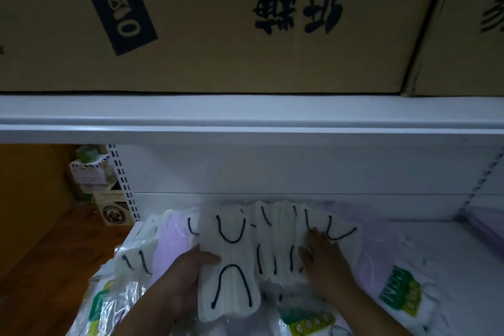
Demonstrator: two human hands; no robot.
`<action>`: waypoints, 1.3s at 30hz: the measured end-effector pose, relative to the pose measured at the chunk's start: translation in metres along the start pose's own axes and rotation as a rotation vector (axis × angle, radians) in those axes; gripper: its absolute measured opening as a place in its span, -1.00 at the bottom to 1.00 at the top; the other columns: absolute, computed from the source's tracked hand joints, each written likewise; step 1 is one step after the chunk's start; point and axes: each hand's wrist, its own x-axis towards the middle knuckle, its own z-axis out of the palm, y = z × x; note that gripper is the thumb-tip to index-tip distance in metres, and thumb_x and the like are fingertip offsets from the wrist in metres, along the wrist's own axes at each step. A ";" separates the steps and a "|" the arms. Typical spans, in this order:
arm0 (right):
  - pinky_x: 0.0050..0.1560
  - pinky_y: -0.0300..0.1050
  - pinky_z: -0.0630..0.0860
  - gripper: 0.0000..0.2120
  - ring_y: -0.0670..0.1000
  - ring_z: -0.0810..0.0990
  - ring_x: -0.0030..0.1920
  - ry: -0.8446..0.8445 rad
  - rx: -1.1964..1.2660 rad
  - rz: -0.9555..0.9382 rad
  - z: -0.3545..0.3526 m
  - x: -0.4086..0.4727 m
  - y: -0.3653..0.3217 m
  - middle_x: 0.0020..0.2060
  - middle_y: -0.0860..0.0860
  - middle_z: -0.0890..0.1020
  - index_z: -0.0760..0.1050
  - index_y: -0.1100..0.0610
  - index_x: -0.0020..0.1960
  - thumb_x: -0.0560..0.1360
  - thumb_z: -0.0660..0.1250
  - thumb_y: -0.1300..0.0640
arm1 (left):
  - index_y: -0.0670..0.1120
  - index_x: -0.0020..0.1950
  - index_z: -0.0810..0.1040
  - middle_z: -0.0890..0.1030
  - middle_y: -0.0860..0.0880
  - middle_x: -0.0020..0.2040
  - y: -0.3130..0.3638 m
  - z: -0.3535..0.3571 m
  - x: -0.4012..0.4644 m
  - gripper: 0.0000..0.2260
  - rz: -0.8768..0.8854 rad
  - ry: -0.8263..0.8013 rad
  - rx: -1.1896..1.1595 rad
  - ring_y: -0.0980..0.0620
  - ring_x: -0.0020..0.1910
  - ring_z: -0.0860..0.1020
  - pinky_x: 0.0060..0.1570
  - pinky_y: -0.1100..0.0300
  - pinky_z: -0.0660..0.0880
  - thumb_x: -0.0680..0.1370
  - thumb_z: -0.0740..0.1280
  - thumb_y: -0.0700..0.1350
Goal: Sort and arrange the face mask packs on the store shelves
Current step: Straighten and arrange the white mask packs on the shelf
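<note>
Left hand (185, 275): gripped the left edge of a white mask (227, 262) with black ear loops, thumb across its front.
Right hand (324, 262): lay flat, fingers straight, pressing on a row of white masks (278, 237) just right of the held one.
Masks: fanned upright across the lower shelf (450, 243), leaning toward its back wall.
Packs (401, 294): clear bags with green labels lay in front and on both sides; lilac masks showed inside.
Upper shelf (245, 120): carried cardboard boxes (218, 22) with dark print.
Far left: small boxes (95, 185) stacked beside the shelf upright.
</note>
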 end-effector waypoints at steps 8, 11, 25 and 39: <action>0.06 -0.37 0.33 -0.59 -0.10 0.57 0.09 0.212 0.507 0.015 -0.023 -0.025 -0.012 0.22 -0.02 0.55 0.28 0.03 0.48 0.64 0.10 0.13 | -0.24 0.20 0.54 0.64 -0.33 0.05 -0.001 0.030 0.013 -0.58 0.028 -0.072 -0.012 -0.33 -0.07 0.64 -0.27 -0.13 0.60 0.34 0.27 -0.38; 0.11 -0.57 0.24 -0.59 -0.25 0.49 0.15 0.162 0.550 -0.167 -0.023 -0.042 -0.049 0.24 -0.09 0.51 0.28 -0.04 0.47 0.63 0.14 0.11 | -0.27 0.22 0.56 0.62 -0.33 0.12 -0.013 0.053 0.016 -0.55 0.054 -0.133 -0.059 -0.31 0.03 0.63 -0.20 -0.08 0.61 0.33 0.31 -0.39; 0.23 -0.65 0.03 -0.55 -0.52 0.14 0.33 0.009 0.746 -0.371 -0.012 -0.039 -0.068 0.37 -0.40 0.17 0.07 -0.32 0.36 0.62 0.17 0.06 | -0.26 0.26 0.53 0.63 -0.29 0.11 -0.018 0.051 0.013 -0.57 0.083 -0.072 0.008 -0.27 0.05 0.63 -0.09 -0.05 0.59 0.38 0.31 -0.34; 0.51 -0.03 -0.06 -0.51 -0.01 0.11 0.52 0.065 -0.117 -0.037 -0.011 -0.002 0.004 0.53 0.02 0.16 0.09 0.11 0.53 0.66 -0.06 -0.06 | -0.29 0.09 0.59 0.64 -0.33 0.03 0.004 0.055 0.000 -0.80 0.057 0.222 -0.006 -0.29 0.01 0.60 -0.11 -0.07 0.53 0.51 0.26 -0.31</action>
